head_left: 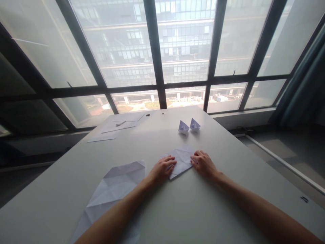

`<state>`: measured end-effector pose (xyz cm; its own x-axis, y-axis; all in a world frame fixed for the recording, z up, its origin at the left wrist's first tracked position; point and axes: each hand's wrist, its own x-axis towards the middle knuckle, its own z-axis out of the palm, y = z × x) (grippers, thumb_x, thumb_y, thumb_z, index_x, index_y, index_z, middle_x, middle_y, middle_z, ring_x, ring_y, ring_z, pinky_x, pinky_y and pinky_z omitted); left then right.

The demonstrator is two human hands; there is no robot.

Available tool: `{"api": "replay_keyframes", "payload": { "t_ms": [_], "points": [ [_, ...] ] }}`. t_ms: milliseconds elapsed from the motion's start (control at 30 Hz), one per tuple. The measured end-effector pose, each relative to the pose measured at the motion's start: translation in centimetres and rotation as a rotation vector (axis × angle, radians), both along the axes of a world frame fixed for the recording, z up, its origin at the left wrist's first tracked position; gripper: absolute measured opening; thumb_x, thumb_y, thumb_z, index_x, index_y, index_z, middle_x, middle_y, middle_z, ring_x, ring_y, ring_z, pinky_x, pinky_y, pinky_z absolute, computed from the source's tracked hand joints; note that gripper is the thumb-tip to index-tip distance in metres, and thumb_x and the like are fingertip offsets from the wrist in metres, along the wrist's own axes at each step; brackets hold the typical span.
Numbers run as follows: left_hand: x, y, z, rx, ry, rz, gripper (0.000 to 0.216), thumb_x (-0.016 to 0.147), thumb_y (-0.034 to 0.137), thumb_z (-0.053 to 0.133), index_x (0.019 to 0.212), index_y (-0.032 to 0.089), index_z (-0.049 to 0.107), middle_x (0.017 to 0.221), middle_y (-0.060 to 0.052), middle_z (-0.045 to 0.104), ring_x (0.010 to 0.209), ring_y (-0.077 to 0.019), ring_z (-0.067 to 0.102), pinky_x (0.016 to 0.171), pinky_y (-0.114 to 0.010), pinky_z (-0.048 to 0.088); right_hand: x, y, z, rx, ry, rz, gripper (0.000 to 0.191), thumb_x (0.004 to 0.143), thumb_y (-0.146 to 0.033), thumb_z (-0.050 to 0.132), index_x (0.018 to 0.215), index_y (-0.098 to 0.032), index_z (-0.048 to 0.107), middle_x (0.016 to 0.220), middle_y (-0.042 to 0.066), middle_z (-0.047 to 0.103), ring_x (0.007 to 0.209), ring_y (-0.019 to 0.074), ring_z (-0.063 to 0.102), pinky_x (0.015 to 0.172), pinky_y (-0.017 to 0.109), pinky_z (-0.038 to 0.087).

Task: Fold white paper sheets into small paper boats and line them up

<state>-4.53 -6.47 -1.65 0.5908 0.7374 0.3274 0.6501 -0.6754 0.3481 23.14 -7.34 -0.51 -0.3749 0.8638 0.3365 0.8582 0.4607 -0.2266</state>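
Creased sheet (116, 184) nearest; left hand (162, 168), right hand (203, 163) holding opposite sides of folded white paper (182, 160), crease-lined, sharp-cornered.

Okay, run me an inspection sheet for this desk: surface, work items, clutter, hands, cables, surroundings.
Surface: white table, smooth-looking.
Work items: folded paper between the hands; two small folded paper shapes standing beyond it.
Clutter: large creased sheet by the left forearm; loose sheets far left, a slim white object on them.
Hands: left hand and right hand touch the folded paper's opposite sides.
Cables: possible dark tangle beyond the table's right side; unclear.
Surroundings: large windows ahead; curtain right.
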Motion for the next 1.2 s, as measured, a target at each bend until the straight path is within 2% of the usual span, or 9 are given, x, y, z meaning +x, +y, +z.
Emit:
{"api": "replay_keyframes", "payload": {
  "t_ms": [133, 267, 400, 533, 700, 867, 1033, 1100, 1200],
  "points": [
    [-0.1, -0.1, 0.2, 0.027, 0.043, 0.022, 0.031, 0.095, 0.029, 0.058, 0.124, 0.029, 0.069, 0.138, -0.004, 0.062, 0.131, -0.0266, 0.053, 0.111, -0.045, 0.041, -0.1, 0.1, -0.2, -0.018, 0.02, -0.001, 0.027, 0.097, -0.038, 0.054, 0.112, -0.023, 0.071, 0.117, 0.011, 0.063, 0.109, 0.0255, 0.056, 0.096, 0.038, 0.04],
    [0.1, -0.6, 0.9, 0.045, 0.062, 0.039, 0.028, 0.09, 0.033, 0.066, 0.117, 0.031, 0.072, 0.131, -0.003, 0.065, 0.121, -0.0267, 0.058, 0.106, -0.044, 0.04, -0.2, -0.2, -0.2, -0.012, 0.035, 0.02, 0.026, 0.094, -0.03, 0.058, 0.115, -0.027, 0.072, 0.12, 0.011, 0.063, 0.114, 0.027, 0.054, 0.101, 0.043, 0.038],
    [0.2, -1.0, 1.4, 0.04, 0.096, 0.024, 0.03, 0.088, 0.04, 0.069, 0.117, 0.034, 0.071, 0.121, -0.004, 0.068, 0.114, -0.0259, 0.059, 0.104, -0.044, 0.04, -0.6, -0.5, -0.1, -0.012, 0.047, 0.223, 0.03, 0.094, -0.022, 0.054, 0.119, -0.028, 0.071, 0.128, 0.009, 0.062, 0.119, 0.0249, 0.054, 0.107, 0.043, 0.036],
    [0.1, -0.8, 1.2, 0.025, 0.144, 0.039, 0.044, 0.09, 0.045, 0.065, 0.132, 0.033, 0.063, 0.144, -0.006, 0.054, 0.133, -0.0299, 0.047, 0.113, -0.049, 0.031, -0.8, -0.4, -0.4, -0.135, -0.017, 0.381, 0.046, 0.1, -0.041, 0.047, 0.145, -0.03, 0.051, 0.151, 0.01, 0.048, 0.139, 0.0272, 0.041, 0.115, 0.047, 0.029],
    [0.0, -0.3, 0.8, -0.071, 0.218, -0.017, 0.055, 0.097, 0.049, 0.051, 0.149, 0.031, 0.044, 0.159, -0.005, 0.036, 0.146, -0.0282, 0.032, 0.121, -0.053, 0.02, -0.8, -0.1, -0.7, -0.249, -0.101, 0.281, 0.073, 0.098, -0.066, 0.032, 0.156, -0.021, 0.03, 0.163, 0.014, 0.021, 0.152, 0.0285, 0.016, 0.121, 0.052, 0.011],
    [0.0, -0.4, 1.0, -0.074, 0.231, -0.014, 0.055, 0.097, 0.051, 0.051, 0.149, 0.031, 0.045, 0.159, -0.004, 0.034, 0.148, -0.0276, 0.03, 0.121, -0.053, 0.019, -0.7, 0.0, -0.7, -0.271, -0.128, 0.065, 0.082, 0.097, -0.07, 0.021, 0.156, -0.013, 0.029, 0.162, 0.018, 0.019, 0.152, 0.0286, 0.013, 0.122, 0.053, 0.006],
    [0.0, -0.6, 1.1, -0.033, 0.245, -0.003, 0.056, 0.095, 0.053, 0.053, 0.147, 0.032, 0.047, 0.158, -0.005, 0.038, 0.144, -0.029, 0.036, 0.12, -0.051, 0.023, -0.7, 0.1, -1.2, -0.254, -0.116, -0.058, 0.082, 0.098, -0.067, 0.022, 0.158, -0.01, 0.022, 0.163, 0.019, 0.018, 0.152, 0.029, 0.012, 0.122, 0.053, 0.005],
    [0.1, -0.8, 1.2, -0.004, 0.25, 0.004, 0.054, 0.096, 0.053, 0.052, 0.146, 0.032, 0.049, 0.156, -0.005, 0.041, 0.142, -0.0294, 0.039, 0.118, -0.05, 0.026, -0.7, 0.0, -1.1, -0.2, -0.098, -0.016, 0.081, 0.098, -0.066, 0.027, 0.159, -0.013, 0.019, 0.164, 0.017, 0.013, 0.153, 0.0296, 0.008, 0.121, 0.055, 0.003],
    [0.2, -1.0, 1.4, 0.036, 0.249, 0.025, 0.05, 0.096, 0.053, 0.052, 0.143, 0.035, 0.053, 0.152, -0.005, 0.046, 0.135, -0.0307, 0.044, 0.112, -0.049, 0.032, -0.9, -0.3, -0.8, -0.14, -0.091, 0.199, 0.071, 0.099, -0.061, 0.035, 0.158, -0.023, 0.024, 0.165, 0.012, 0.01, 0.153, 0.0285, 0.008, 0.121, 0.057, 0.0]
  ]
}}
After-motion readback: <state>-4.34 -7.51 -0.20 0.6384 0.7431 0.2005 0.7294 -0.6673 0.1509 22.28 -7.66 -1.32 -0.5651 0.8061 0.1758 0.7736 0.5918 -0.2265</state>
